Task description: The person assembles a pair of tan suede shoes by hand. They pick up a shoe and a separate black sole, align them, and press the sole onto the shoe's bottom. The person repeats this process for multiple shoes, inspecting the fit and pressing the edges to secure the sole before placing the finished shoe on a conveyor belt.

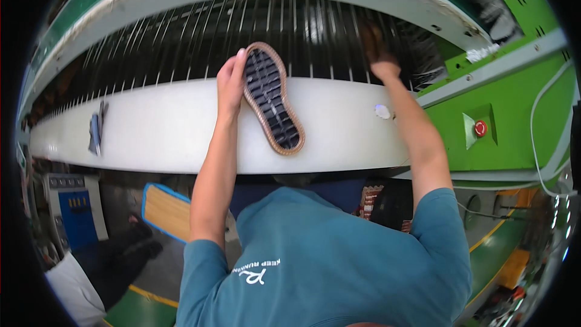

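Shoe sole upright in the left hand, right hand out over the rods

The shoe sole (270, 94) stands on end in view, its long axis running nearly up and down, the upper end leaning to the left and the lower end to the right. Its black, ribbed, hollowed face is turned to the camera, ringed by a brown rim; which end is the toe I cannot tell.

The left hand (229, 82) is clamped on the upper left edge of the sole, thumb along the rim, so the sole lies just right of that hand and well left of the right hand (385, 68). The hands are far apart. The right one is stretched over the metal rods (290, 24), near a brown shape (370, 36) — too dark and blurred to say whether it is gripped.

Behind the sole's lower part spreads the white table (339, 139). A blue-handled tool (95, 133) lies on it at far left, and a small white patch (382, 111) shows just beside the right forearm (417, 127), which crosses the table's right end. Farther right, a red push button (480, 128) sits on the green panel (448, 118) — a white cable (534, 115) curves past it.
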A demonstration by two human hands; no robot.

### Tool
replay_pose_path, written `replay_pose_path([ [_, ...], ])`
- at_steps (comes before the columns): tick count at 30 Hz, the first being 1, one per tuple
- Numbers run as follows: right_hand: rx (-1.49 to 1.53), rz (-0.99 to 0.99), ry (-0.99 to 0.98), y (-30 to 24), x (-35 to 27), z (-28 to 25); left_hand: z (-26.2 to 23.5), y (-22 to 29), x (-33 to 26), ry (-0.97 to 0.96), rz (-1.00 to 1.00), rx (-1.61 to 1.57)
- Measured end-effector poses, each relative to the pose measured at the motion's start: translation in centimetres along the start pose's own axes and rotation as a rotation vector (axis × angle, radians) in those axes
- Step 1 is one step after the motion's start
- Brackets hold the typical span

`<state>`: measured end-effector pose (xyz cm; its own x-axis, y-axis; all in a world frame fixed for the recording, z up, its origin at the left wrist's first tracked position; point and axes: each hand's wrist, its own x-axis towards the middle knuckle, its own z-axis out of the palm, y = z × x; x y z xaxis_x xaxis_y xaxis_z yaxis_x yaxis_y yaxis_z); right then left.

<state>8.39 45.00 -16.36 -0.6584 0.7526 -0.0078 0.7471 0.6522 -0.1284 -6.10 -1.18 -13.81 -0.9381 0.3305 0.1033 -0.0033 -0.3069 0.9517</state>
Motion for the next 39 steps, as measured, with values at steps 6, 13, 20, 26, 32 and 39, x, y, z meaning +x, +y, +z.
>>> replay_pose_path([
  [6,0.760,-0.041,-0.127,4.3,1.6,-6.1,-0.4,-0.5,-0.2,-0.001,-0.007,-0.073],
  [13,2.161,0.061,-0.607,-1.6,-17.2,-9.7,-0.5,-0.3,-0.1,0.027,-0.011,-0.072],
  [20,1.809,-0.062,-0.296,-5.4,-24.6,-4.4,-0.2,-0.3,0.3,0.003,-0.053,-0.165],
  [26,1.594,-0.266,-0.116,-8.8,-26.6,-5.6,-0.7,-0.3,0.4,0.002,-0.053,-0.180],
  [32,1.535,-0.250,-0.071,-8.4,-26.7,-5.5,-0.4,0.1,0.3,-0.056,-0.097,-0.194],
  [39,1.423,-0.385,0.156,-8.4,-29.5,-4.7,-1.5,1.0,0.5,-0.245,-0.103,-0.357],
])
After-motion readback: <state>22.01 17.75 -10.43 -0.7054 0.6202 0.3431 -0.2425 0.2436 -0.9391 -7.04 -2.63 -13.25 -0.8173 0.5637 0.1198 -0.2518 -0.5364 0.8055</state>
